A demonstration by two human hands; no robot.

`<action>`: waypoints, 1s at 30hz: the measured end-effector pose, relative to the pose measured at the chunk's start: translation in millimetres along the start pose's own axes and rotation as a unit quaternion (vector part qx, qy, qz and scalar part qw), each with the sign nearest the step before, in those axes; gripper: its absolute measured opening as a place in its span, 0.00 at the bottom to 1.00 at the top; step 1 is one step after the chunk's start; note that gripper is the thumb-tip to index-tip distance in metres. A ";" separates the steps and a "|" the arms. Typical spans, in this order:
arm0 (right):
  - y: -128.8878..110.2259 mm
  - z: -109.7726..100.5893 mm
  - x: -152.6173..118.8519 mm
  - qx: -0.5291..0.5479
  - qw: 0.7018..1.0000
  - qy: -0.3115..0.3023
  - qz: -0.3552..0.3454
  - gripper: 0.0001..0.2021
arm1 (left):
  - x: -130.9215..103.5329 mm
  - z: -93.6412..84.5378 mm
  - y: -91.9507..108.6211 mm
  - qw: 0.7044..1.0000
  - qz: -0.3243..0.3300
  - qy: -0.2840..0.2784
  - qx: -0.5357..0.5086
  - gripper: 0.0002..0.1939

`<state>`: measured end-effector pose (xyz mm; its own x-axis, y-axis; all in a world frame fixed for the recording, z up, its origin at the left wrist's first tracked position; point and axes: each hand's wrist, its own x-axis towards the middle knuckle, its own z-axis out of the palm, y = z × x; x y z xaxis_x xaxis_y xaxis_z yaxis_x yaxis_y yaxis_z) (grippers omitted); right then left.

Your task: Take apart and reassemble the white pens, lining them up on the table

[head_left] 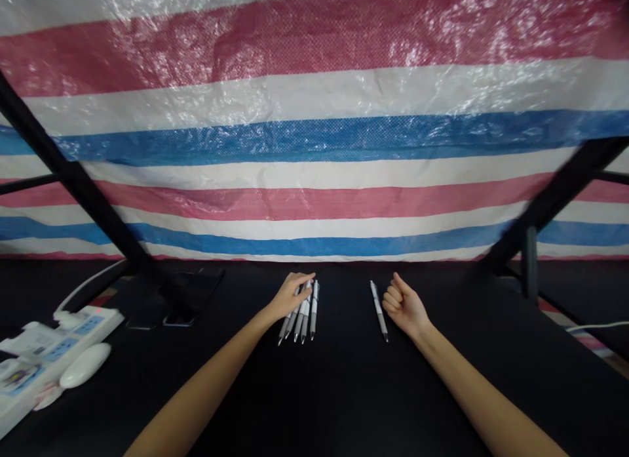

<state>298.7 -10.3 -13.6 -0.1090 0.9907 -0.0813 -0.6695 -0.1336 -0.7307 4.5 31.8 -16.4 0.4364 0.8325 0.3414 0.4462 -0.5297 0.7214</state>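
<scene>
My left hand (289, 296) lies over the upper ends of several white and grey click pens (298, 322) on the black table, its fingers stretched out and not wrapped round any of them. The pens sit close together, points toward me, and the hand hides part of their tops. At the group's right edge lies another pen (314, 311), near the fingertips. Farther right, a single pen (379, 311) rests alone, slightly slanted. Just beside it, my right hand (405, 306) is closed with curled fingers and a raised thumb, and nothing shows in it.
On the left stand a white power strip (105, 319) and a white computer mouse (86, 365). Dark flat devices (179, 320) lie by the left black frame bar (108, 214). Another bar (545, 201) rises at right. A striped plastic sheet (314, 201) hangs behind the table (324, 404).
</scene>
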 end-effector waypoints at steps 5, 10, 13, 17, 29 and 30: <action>0.2 4.6 -0.6 -0.111 0.993 0.015 -0.032 0.30 | -2.5 3.6 2.0 0.991 0.034 -0.028 0.126 0.18; 4.1 8.2 -4.8 -0.492 0.857 0.074 -0.136 0.28 | -4.1 2.4 9.0 0.983 0.034 -0.067 0.166 0.19; 2.7 13.3 -10.9 -0.691 0.701 0.084 -0.158 0.26 | -4.0 1.9 11.8 0.982 0.030 -0.068 0.171 0.19; -6.4 25.3 -18.5 -0.816 0.564 0.105 -0.070 0.22 | -3.9 3.5 14.9 0.983 0.017 -0.057 0.172 0.19; -14.8 32.6 -25.7 -0.864 0.495 0.082 0.034 0.20 | -3.6 12.0 17.2 0.975 0.013 -0.095 0.201 0.25; -13.7 32.8 -25.5 -0.864 0.496 0.079 0.035 0.20 | -3.4 11.4 17.2 0.975 0.014 -0.099 0.197 0.25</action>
<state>286.5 -34.7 20.8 0.0632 0.9931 -0.0991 0.9759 -0.0822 -0.2019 19.7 18.1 -12.0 0.5775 0.7897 0.2070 0.6807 -0.6057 0.4121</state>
